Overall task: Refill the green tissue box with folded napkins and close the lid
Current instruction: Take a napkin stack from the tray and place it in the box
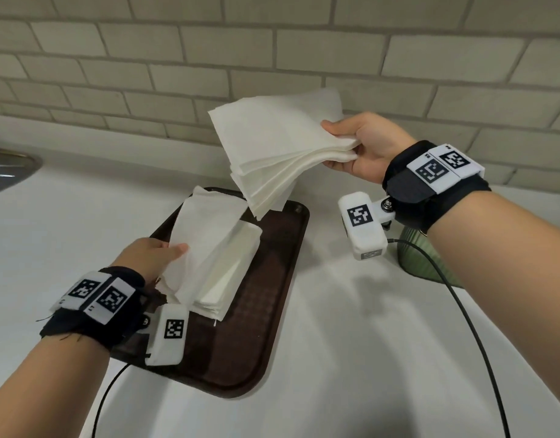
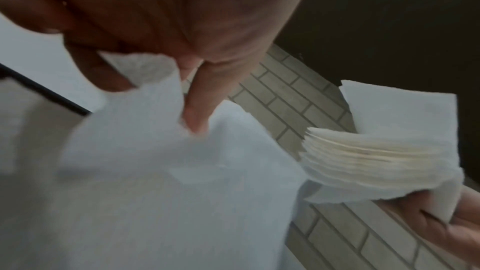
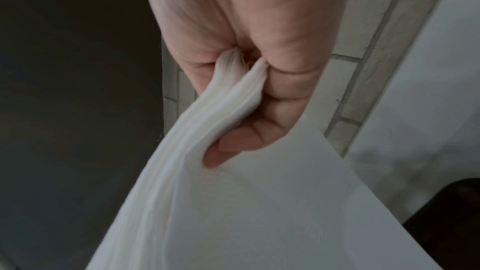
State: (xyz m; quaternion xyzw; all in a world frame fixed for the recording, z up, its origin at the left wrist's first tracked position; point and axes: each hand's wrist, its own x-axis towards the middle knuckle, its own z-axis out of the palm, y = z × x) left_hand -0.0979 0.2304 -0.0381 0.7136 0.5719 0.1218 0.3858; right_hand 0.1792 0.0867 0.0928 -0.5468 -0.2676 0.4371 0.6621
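Napkin stacks (image 1: 282, 150): two; tray (image 1: 272, 279): one

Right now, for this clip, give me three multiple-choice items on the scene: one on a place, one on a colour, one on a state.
1. Where does the folded napkin pile lie?
A. In the sink
B. On the brown tray
C. On the bare counter

2. What colour is the ribbed container under the right forearm?
A. Green
B. Red
C. Blue

3. What is the right hand doing?
A. Resting flat on the counter
B. Hanging empty
C. Gripping a napkin stack in the air

Answers:
1. B: the folded napkin pile sits on the brown tray, with the left hand holding its loose top sheet.
2. A: the ribbed container at the right edge of the head view is green.
3. C: the right hand pinches one edge of the napkin stack, which fans downward above the tray.
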